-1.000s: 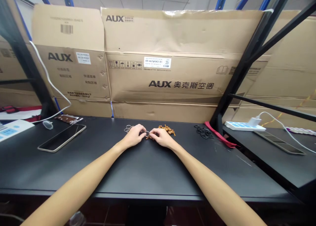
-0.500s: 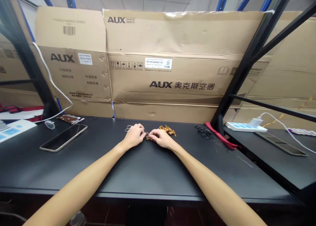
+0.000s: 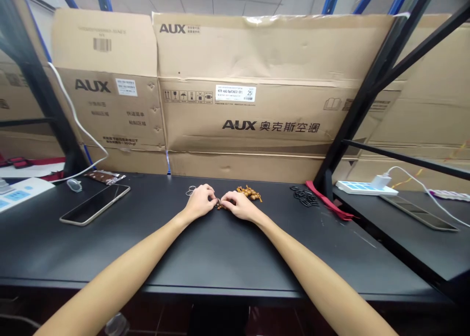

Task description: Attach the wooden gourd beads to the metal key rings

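Observation:
My left hand [image 3: 200, 202] and my right hand [image 3: 238, 205] meet at the middle of the black table [image 3: 220, 248], their fingertips pinching a small metal ring [image 3: 217, 200] that is mostly hidden. Small brown wooden pieces [image 3: 220, 206] lie just under the fingertips. A loose heap of similar carved wooden pieces [image 3: 249, 194] sits beyond my right hand. Behind my left hand lie several metal split rings [image 3: 190, 190]. Further right, several black rings [image 3: 303, 196] lie in a pile.
A smartphone [image 3: 94, 204] lies at the left of the table, and a red strap [image 3: 328, 201] lies at the right. Flattened AUX cardboard boxes [image 3: 238, 115] stand along the back. A white power strip [image 3: 366, 188] sits on a separate table to the right, beside black rack posts.
My hands have drawn slightly closer, and the ring, visible between them a second ago, is now nearly covered by my fingertips. The view has shifted slightly.

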The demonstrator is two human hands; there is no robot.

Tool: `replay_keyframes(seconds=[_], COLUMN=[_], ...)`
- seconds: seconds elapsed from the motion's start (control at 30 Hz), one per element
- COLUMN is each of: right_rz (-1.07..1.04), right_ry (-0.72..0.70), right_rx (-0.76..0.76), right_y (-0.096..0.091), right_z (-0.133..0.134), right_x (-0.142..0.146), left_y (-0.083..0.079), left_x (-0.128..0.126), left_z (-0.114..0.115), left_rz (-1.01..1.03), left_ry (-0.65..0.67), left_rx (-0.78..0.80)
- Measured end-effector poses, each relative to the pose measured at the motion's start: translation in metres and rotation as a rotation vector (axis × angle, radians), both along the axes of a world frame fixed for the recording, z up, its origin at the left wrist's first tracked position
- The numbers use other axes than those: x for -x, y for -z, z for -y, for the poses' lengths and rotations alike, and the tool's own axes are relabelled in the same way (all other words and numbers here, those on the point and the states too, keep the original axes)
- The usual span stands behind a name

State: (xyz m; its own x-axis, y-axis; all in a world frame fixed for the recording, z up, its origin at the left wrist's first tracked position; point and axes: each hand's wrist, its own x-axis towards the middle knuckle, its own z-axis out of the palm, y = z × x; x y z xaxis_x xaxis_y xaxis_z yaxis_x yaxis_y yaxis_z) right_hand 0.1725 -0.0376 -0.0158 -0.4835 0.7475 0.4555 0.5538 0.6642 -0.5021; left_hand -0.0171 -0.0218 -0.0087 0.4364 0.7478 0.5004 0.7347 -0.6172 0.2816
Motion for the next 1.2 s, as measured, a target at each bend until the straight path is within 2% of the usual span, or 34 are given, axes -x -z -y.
replay_keyframes(seconds=[0.2, 0.3, 0.43, 0.5, 0.57, 0.7, 0.77, 0.97, 1.07, 1.2], right_rz=[0.006, 0.01, 0.024, 0.03, 0.029, 0.03, 0.036, 0.036, 0.045, 0.087], right_ry=[0.011, 0.001, -0.006, 0.0, 0.004, 0.011, 0.01, -0.012, -0.029, -0.038], right_rx=[-0.012, -0.005, 0.0, -0.002, -0.004, -0.005, -0.003, -0.025, -0.042, -0.073], right_y=[-0.001, -0.003, -0.003, -0.002, -0.001, 0.0, -0.001, -0.004, -0.007, -0.008], right_z=[0.0, 0.001, 0.0, 0.0, 0.0, -0.001, -0.001, 0.001, 0.002, 0.005], right_x=[0.0, 0.0, 0.0, 0.0, 0.0, -0.001, -0.001, 0.0, 0.0, 0.0], left_y=[-0.009, -0.008, 0.0, 0.001, 0.0, -0.004, -0.005, -0.001, -0.001, -0.003], left_x=[-0.001, -0.003, -0.005, -0.004, -0.002, 0.001, 0.001, -0.004, -0.005, 0.001], left_z=[0.011, 0.01, 0.001, -0.001, -0.001, 0.004, 0.005, 0.003, 0.003, -0.001], left_rz=[-0.208, -0.167, 0.023, 0.053, 0.024, -0.085, -0.122, -0.04, -0.041, -0.027], left_ry=[0.168, 0.151, 0.005, -0.03, 0.007, 0.164, 0.191, 0.053, 0.033, -0.058], left_rx=[-0.236, -0.201, -0.023, 0.034, 0.018, -0.123, -0.162, -0.081, -0.066, -0.041])
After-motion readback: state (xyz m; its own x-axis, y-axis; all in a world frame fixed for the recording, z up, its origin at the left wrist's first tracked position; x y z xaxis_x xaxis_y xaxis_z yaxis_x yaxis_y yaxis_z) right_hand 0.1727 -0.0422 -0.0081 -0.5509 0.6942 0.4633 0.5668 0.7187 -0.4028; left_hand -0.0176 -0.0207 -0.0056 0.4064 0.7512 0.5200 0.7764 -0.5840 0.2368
